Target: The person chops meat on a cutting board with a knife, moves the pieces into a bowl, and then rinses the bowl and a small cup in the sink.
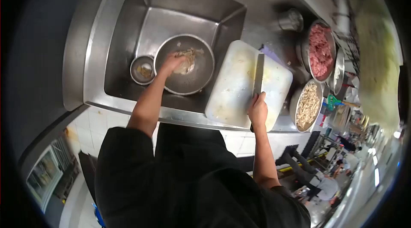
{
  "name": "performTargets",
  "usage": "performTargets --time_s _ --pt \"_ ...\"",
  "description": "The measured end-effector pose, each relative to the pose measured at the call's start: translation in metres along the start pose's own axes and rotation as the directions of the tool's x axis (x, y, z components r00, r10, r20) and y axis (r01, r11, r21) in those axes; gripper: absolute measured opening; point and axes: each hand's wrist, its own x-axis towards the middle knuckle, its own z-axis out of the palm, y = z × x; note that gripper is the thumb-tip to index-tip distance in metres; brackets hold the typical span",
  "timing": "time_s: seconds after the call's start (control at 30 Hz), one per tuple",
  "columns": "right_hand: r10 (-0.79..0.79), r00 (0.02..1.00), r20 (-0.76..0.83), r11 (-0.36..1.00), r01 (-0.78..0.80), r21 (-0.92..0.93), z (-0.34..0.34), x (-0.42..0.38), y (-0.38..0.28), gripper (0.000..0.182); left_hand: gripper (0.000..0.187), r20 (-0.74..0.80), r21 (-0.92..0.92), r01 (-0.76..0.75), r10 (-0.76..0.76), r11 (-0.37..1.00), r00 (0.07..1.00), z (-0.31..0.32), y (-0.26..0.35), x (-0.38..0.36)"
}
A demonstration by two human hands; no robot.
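Observation:
My left hand [172, 64] reaches down into a wide metal bowl [201, 76] in the sink. Its fingers are curled into a wet clump of pale, shredded-looking food [187, 66], whose kind I cannot make out. My right hand [257, 110] is closed round the handle of a knife [259, 73] with a long, broad blade. That blade lies over a white cutting board [231, 86], which is stained yellowish and dotted with small scraps. Left of the wide bowl, a small metal bowl [136, 78] holds a little brownish food.
Right of the board stand a bowl of chopped pale food [308, 106] and a bowl of pink minced meat [320, 52]. A metal cup [291, 20] sits behind the board near a purple cloth [274, 54]. The sink [180, 22] has raised walls. Another person [327, 187] is farther off at right.

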Motion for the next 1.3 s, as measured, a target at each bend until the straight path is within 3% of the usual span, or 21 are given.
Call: performTargets --time_s 0.07,0.1,0.13,0.17,0.23,0.27,0.33,0.43,0.47,0.5,0.57,0.6,0.67,0.7,0.77,0.9,0.97,1.07,1.3 --pt "-0.041 0.999 -0.018 0.999 0.041 0.022 0.004 0.010 -0.008 0.030 0.066 0.116 -0.083 -0.098 0.107 0.992 0.987 0.008 0.021 -0.022" --pt "-0.083 0.992 -0.098 0.973 0.102 0.207 0.010 0.018 -0.013 0.030 0.061 0.021 0.174 -0.398 0.400 0.901 0.916 -0.003 0.096 -0.078" --pt "-0.149 0.988 -0.039 0.953 0.154 0.260 0.006 0.010 0.003 0.033 0.056 0.039 0.285 -0.559 0.574 0.779 0.818 0.022 0.109 -0.116" --pt "-0.211 0.978 0.009 0.932 0.198 0.305 -0.006 0.002 0.022 0.040 0.056 0.069 0.284 -0.566 0.572 0.774 0.817 0.053 0.126 -0.146" --pt "-0.192 0.981 -0.002 0.900 0.177 0.398 -0.040 -0.013 0.031 0.042 0.064 0.265 0.466 -0.802 0.806 0.373 0.529 0.115 0.156 -0.182" --pt "-0.213 0.976 -0.038 0.874 0.208 0.440 -0.046 -0.017 0.038 0.041 0.064 0.302 0.465 -0.816 0.804 0.344 0.511 0.148 0.158 -0.191" --pt "-0.195 0.978 -0.078 0.841 0.207 0.500 -0.069 -0.037 0.055 0.040 0.075 0.398 0.769 -0.631 0.694 0.105 0.600 0.211 0.151 -0.209" --pt "-0.233 0.957 -0.175 0.796 0.291 0.531 -0.102 -0.069 0.084 0.038 0.081 0.444 0.817 -0.576 0.614 0.021 0.653 0.278 0.102 -0.204" --pt "-0.265 0.913 -0.309 0.743 0.398 0.539 -0.103 -0.074 0.095 0.037 0.080 0.380 0.842 -0.528 0.575 0.110 0.725 0.289 0.090 -0.205" --pt "-0.288 0.856 -0.430 0.687 0.497 0.529 -0.103 -0.079 0.105 0.036 0.080 0.392 0.842 -0.531 0.565 0.097 0.725 0.296 0.089 -0.211" --pt "-0.260 0.862 -0.436 0.717 0.474 0.511 -0.089 -0.085 0.124 0.032 0.078 0.266 0.856 -0.470 0.596 0.217 0.758 0.296 0.088 -0.223" --pt "-0.268 0.915 -0.301 0.818 0.381 0.431 -0.072 -0.081 0.134 0.032 0.078 0.267 0.860 -0.465 0.592 0.209 0.761 0.294 0.087 -0.225" --pt "-0.274 0.962 0.014 0.939 0.265 0.220 -0.048 -0.067 0.148 0.034 0.067 0.344 0.832 -0.555 0.782 0.003 0.520 0.289 0.089 -0.218" --pt "-0.279 0.960 0.010 0.936 0.269 0.227 -0.048 -0.068 0.147 0.034 0.067 0.345 0.835 -0.550 0.782 -0.004 0.519 0.291 0.091 -0.212" --pt "-0.302 0.952 0.052 0.945 0.292 0.149 -0.051 -0.072 0.137 0.030 0.060 0.484 0.711 -0.703 0.747 -0.031 0.456 0.296 0.099 -0.195" --pt "-0.372 0.926 -0.058 0.927 0.374 0.037 -0.063 -0.089 0.118 0.027 0.055 0.536 0.732 -0.674 0.699 -0.105 0.474 0.306 0.096 -0.175" --pt "-0.426 0.905 0.004 0.903 0.425 -0.069 -0.088 -0.104 0.113 0.027 0.053 0.539 0.712 -0.696 0.706 -0.092 0.459 0.305 0.095 -0.174" --pt "-0.385 0.921 0.059 0.917 0.389 -0.093 -0.094 -0.110 0.115 0.024 0.052 0.573 0.674 -0.730 0.703 -0.111 0.422 0.303 0.096 -0.170" --pt "-0.412 0.910 0.051 0.902 0.415 -0.120 -0.080 -0.076 0.098 0.017 0.054 0.578 0.669 -0.737 0.691 -0.097 0.434 0.301 0.100 -0.154"
